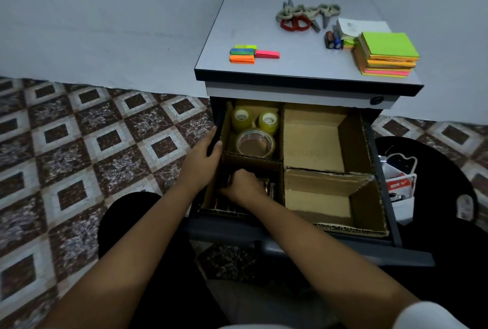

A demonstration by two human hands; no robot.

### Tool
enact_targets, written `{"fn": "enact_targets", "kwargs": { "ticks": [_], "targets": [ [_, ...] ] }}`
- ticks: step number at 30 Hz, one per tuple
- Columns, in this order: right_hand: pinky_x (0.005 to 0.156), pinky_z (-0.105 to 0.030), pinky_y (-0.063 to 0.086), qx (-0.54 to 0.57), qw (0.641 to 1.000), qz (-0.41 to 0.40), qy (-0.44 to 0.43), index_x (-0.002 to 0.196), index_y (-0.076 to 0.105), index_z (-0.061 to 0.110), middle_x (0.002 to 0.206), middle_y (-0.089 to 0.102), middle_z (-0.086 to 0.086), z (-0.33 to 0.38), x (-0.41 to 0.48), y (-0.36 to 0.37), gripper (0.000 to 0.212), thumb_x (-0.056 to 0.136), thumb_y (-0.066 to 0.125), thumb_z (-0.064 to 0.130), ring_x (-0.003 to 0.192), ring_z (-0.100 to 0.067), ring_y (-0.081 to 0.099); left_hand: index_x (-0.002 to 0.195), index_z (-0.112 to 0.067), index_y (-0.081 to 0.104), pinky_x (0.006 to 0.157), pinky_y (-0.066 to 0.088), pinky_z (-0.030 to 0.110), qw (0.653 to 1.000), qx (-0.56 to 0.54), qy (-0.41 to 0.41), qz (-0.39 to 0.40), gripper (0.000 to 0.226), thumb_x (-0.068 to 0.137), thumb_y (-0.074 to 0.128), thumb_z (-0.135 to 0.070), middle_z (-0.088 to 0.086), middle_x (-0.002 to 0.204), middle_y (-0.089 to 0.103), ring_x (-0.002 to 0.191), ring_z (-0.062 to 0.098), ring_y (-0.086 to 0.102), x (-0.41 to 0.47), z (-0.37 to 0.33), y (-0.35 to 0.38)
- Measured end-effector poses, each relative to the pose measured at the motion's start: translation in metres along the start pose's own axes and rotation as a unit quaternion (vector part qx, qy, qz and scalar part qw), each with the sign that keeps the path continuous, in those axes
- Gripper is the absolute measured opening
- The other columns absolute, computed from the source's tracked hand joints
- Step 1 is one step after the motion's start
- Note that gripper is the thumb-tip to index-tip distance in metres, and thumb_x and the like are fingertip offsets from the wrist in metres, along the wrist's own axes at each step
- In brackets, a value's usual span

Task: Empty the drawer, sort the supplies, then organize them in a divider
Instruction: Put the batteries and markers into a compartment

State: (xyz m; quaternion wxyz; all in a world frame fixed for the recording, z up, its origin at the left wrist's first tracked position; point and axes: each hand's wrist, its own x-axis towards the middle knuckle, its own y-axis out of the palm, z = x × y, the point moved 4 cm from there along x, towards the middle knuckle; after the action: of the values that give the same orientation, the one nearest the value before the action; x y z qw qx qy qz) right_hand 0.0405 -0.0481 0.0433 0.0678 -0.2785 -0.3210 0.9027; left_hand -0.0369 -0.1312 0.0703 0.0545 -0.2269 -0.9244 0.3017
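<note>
The open drawer (396,225) holds a cardboard divider (283,143) with several compartments. Three rolls of clear tape (254,143) lie in the back left compartment. My left hand (203,159) grips the drawer's left wall. My right hand (244,186) reaches into the front left compartment, fingers curled over small dark objects (269,187) that I cannot identify. Both right compartments hold nothing. On the cabinet top (303,64) lie colored sticky flags (245,54), scissors (303,15), batteries (332,40) and a stack of sticky notes (386,55).
A black seat (435,170) with white and red packaging (398,180) on it stands right of the drawer. Patterned tile floor (92,157) spreads to the left. A pale wall (105,25) runs behind the cabinet. My dark-clothed knees are below the drawer.
</note>
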Motion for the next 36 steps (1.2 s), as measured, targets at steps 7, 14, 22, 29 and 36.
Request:
{"fn": "enact_targets", "kwargs": {
  "ticks": [7,14,22,29,36],
  "targets": [
    [0.037,-0.019,0.04,0.19,0.976,0.053,0.097,0.105,0.057,-0.004,0.067,0.059,-0.006,-0.013,0.002,0.0,0.023,0.09,0.06,0.013,0.048,-0.012,0.057,0.146,-0.029,0.03,0.1,0.026,0.021,1.0,-0.012,-0.001,0.0,0.048,0.099,0.039,-0.036,-0.001,0.151,0.033,0.139,0.016,0.03,0.001,0.001,0.0],
    [0.033,-0.013,0.037,0.121,0.989,0.043,0.068,0.069,0.054,0.01,0.043,0.056,0.003,-0.013,0.013,0.005,0.025,0.085,0.068,0.022,0.027,-0.002,0.048,0.146,-0.028,0.03,0.099,0.025,0.02,1.0,-0.025,-0.002,-0.001,0.048,0.099,0.04,-0.035,-0.002,0.151,0.033,0.139,0.016,0.03,0.001,0.002,0.001],
    [0.065,-0.027,0.047,0.037,0.999,-0.007,0.039,0.101,0.064,0.005,0.103,0.068,-0.015,-0.015,0.016,0.002,0.031,0.082,0.071,0.028,0.083,-0.025,0.064,0.146,-0.029,0.031,0.1,0.024,0.02,1.0,-0.027,-0.001,-0.002,0.048,0.099,0.04,-0.035,-0.002,0.151,0.033,0.138,0.015,0.03,0.001,0.002,0.001],
    [0.07,-0.029,0.046,-0.031,0.998,-0.032,0.035,0.115,0.062,0.01,0.113,0.065,-0.01,-0.015,0.015,0.0,0.045,0.08,0.072,0.037,0.101,-0.027,0.062,0.146,-0.028,0.03,0.1,0.025,0.021,1.0,-0.021,0.007,-0.005,0.048,0.1,0.04,-0.034,0.0,0.151,0.034,0.138,0.016,0.031,0.001,0.001,0.001],
    [0.051,-0.023,0.039,0.042,0.998,-0.03,0.024,0.078,0.065,0.008,0.067,0.056,0.0,-0.015,0.007,-0.011,0.023,0.083,0.07,0.03,0.066,-0.016,0.056,0.147,-0.025,0.028,0.104,0.028,0.026,0.999,0.022,0.024,-0.002,0.049,0.1,0.038,-0.035,0.002,0.151,0.034,0.138,0.018,0.031,0.003,0.001,0.001]
  ]
}}
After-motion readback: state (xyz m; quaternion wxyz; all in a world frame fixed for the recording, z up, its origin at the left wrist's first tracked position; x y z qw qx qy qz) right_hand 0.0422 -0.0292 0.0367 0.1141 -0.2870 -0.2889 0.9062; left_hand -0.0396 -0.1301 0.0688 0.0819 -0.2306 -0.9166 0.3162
